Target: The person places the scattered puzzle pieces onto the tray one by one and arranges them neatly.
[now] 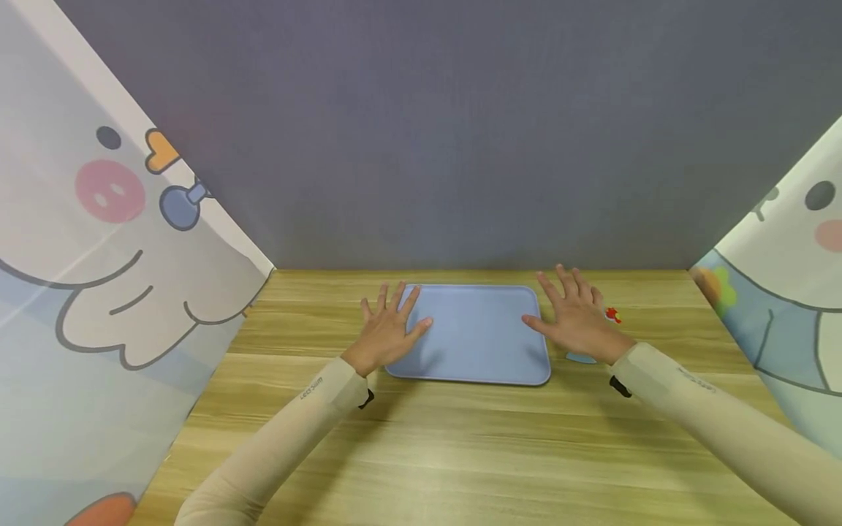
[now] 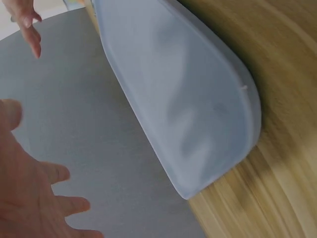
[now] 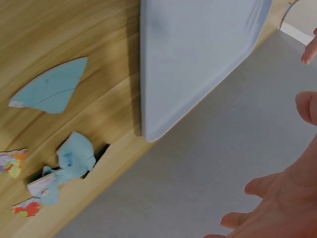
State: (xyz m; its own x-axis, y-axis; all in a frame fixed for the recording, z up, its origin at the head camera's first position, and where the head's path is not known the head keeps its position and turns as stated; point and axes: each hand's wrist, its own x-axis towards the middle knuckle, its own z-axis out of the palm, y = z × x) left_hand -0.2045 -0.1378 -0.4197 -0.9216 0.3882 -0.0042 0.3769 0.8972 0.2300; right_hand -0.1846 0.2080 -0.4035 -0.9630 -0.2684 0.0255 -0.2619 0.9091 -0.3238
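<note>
A light blue-grey rectangular tray point(image 1: 476, 332) lies on the wooden table. My left hand point(image 1: 384, 332) is above its left side with fingers spread, and nothing is held. Across from it, my right hand point(image 1: 579, 318) hovers by the tray's right edge, its fingers likewise spread. In the left wrist view, the left hand point(image 2: 29, 198) appears apart from the tray point(image 2: 143, 64). Flat, irregular printed pieces lie to the right of the tray: a blue wedge-shaped piece point(image 3: 52, 87), a blue curved piece point(image 3: 77, 156) and small colourful ones. In the head view the right hand partly hides them.
A plain grey panel point(image 1: 447, 139) stands along the table's back edge. Cartoon-printed panels rise at the left point(image 1: 131, 241) and right point(image 1: 789, 292). Bare wood point(image 1: 460, 453) lies in front of the tray, between the forearms.
</note>
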